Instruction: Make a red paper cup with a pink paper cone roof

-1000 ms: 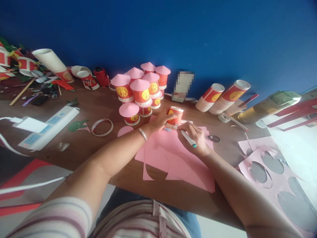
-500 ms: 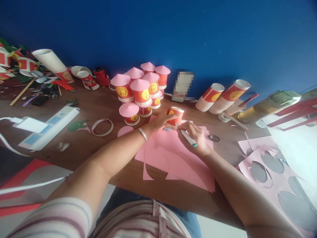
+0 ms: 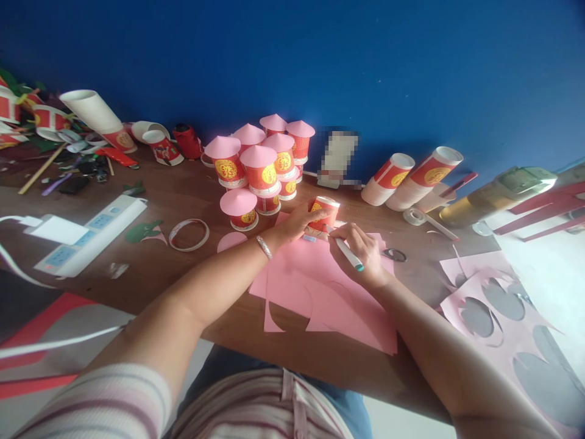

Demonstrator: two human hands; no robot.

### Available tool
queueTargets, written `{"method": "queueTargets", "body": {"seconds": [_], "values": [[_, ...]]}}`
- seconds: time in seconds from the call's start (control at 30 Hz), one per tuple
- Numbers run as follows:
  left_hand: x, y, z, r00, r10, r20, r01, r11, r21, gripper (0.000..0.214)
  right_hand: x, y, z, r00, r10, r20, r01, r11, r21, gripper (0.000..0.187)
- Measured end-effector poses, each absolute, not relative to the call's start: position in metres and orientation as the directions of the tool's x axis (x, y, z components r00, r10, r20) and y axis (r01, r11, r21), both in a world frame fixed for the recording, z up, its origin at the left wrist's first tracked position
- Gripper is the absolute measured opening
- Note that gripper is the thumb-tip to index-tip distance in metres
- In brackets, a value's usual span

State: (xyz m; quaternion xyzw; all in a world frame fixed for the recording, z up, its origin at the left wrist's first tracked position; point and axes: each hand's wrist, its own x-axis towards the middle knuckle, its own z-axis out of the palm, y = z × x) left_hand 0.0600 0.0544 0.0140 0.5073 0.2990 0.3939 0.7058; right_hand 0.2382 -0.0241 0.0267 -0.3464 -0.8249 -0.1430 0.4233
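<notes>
My left hand is closed around the left side of a red paper cup with a yellow emblem. The cup stands over pink paper sheets. Pinched in my right hand is a white marker pen with a green end; its tip is at the cup's lower right side. A small pale blue piece lies just in front of the cup. To the left stand several red cups topped with pink paper cones, some stacked on others.
Two stacks of paper cups lean at the right, near a tape roll, scissors and a gold-coloured bottle. Cut pink scraps lie far right. Leftward are a power strip, a cardboard ring and craft clutter.
My right hand and the marker have shifted very slightly to the right along the cup. My left hand keeps its hold and the cup has hardly moved.
</notes>
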Motion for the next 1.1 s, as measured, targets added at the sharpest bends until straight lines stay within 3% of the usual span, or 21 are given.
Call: {"method": "queueTargets", "body": {"seconds": [0.67,1.1], "values": [[0.0641,0.0577,0.0068,0.458,0.887,0.055,-0.318,0.105,0.942,0.048,0.2361,-0.0291,0.0277,-0.423,0.454,0.784,0.668,0.741,-0.069,0.019],[0.0627,0.0551,0.0116,0.452,0.892,-0.017,-0.262,0.151,0.953,0.044,0.2381,-0.0266,0.0254,-0.417,0.471,0.777,0.676,0.733,-0.081,0.018]]}}
